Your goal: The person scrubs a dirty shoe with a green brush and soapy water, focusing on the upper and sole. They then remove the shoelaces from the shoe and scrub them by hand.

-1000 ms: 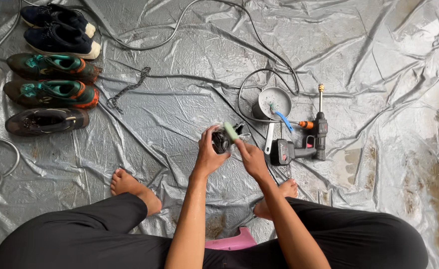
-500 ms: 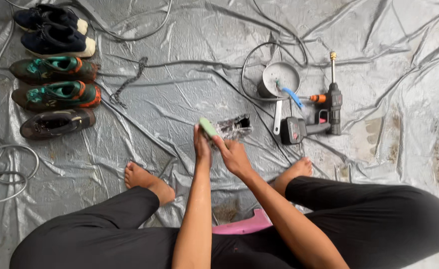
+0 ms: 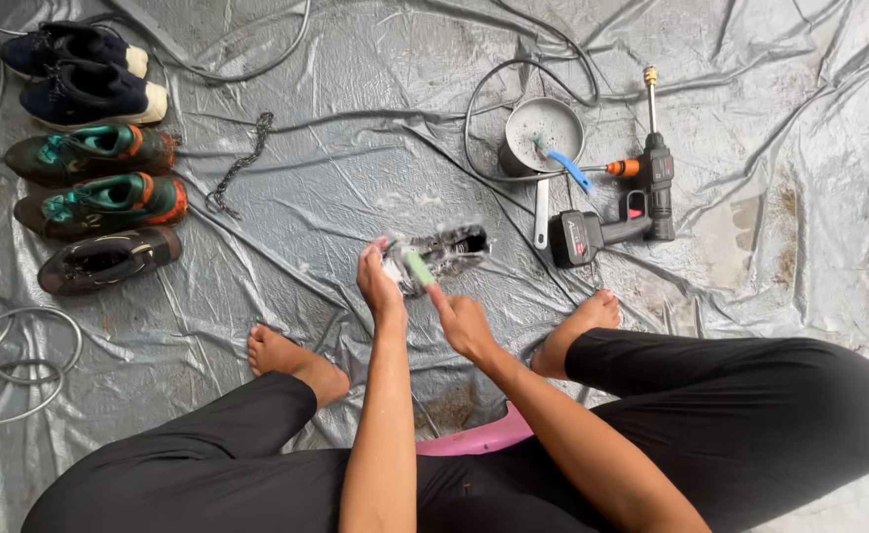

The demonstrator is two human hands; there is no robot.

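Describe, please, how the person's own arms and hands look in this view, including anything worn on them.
Both forearms are bare, with no sleeves showing. The left hand and right hand wear no gloves, and no rings, watch or bracelets can be made out. The arms look wet and glossy.

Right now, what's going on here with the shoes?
A person sits on a grey tarp. The left hand holds a soapy dark shoe; the right hand holds a green brush against it. Five more shoes lie in a row at the left. A metal pot and a spray gun sit beyond the hands on the right.
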